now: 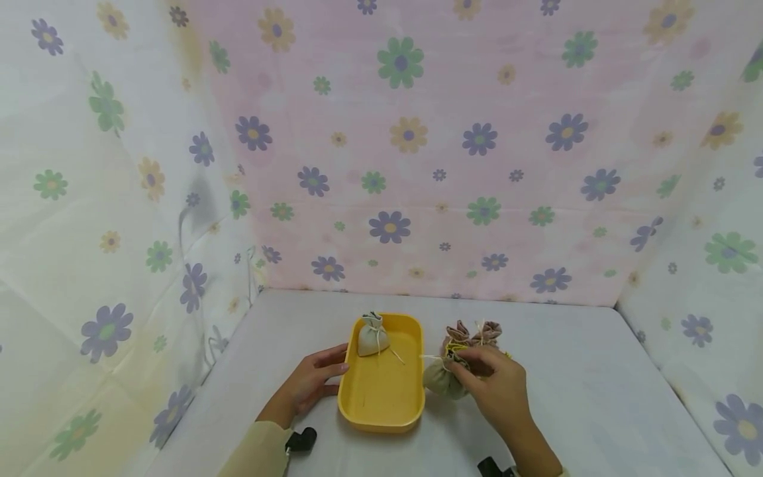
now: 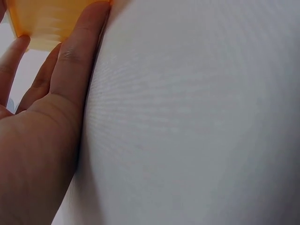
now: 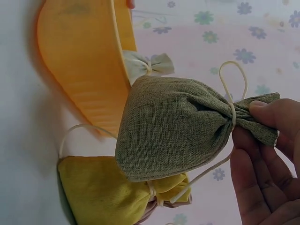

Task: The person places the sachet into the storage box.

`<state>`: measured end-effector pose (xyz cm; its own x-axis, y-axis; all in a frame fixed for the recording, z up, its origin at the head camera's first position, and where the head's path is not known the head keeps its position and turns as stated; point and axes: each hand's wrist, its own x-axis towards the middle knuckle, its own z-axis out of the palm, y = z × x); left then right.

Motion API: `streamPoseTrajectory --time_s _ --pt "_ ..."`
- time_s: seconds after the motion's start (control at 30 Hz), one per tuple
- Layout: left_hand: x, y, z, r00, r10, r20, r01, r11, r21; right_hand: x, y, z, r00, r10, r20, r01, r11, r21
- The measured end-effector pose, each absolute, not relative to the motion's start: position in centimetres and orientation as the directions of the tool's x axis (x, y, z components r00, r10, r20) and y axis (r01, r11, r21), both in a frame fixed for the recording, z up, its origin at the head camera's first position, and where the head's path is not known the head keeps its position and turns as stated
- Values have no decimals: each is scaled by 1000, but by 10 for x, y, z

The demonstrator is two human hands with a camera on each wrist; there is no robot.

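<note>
My right hand point(image 1: 503, 391) pinches the gathered neck of a grey-green drawstring pouch point(image 3: 173, 126) between thumb and fingers. The pouch hangs beside the right wall of a yellow tray point(image 1: 384, 401), its pale cord loop sticking out. Against the tray's left side rests my left hand point(image 1: 306, 381), its fairly straight fingers touching the wall. A cream pouch point(image 1: 372, 340) sits inside the tray at the back left. Beneath the held pouch, in the right wrist view, lies a yellow pouch point(image 3: 101, 190) tied with a pale cord.
Brownish-pink pouches point(image 1: 490, 332) stand right of the tray, partly hidden behind my right hand. A white cloth point(image 1: 572, 384) covers the table. Flower-printed curtains point(image 1: 405, 172) enclose the back and sides.
</note>
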<state>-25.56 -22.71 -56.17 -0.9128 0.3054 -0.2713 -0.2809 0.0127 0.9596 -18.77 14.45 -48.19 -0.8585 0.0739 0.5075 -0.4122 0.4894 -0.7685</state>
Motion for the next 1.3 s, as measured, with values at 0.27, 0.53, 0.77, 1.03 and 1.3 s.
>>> streamPoseTrajectory --time_s 0.27,0.53,0.77,1.03,1.3 --pt "-255 -227 -561 -912 306 -274 -280 24 960 -194 139 -475 -861 63 505 -422 466 -777" --pt "-254 -227 -561 -915 301 -268 -275 22 961 -202 128 -468 -872 55 487 -413 454 -790" --pt "-256 -227 -564 -915 304 -266 -271 27 962 -208 118 -463 -906 89 414 -331 463 -822" --pt "-255 -226 -563 -915 303 -265 -267 35 963 -218 108 -458 -923 85 375 -303 441 -845" --pt "-256 -227 -563 -914 298 -276 -275 45 960 -227 96 -458 -936 112 333 -254 438 -862"
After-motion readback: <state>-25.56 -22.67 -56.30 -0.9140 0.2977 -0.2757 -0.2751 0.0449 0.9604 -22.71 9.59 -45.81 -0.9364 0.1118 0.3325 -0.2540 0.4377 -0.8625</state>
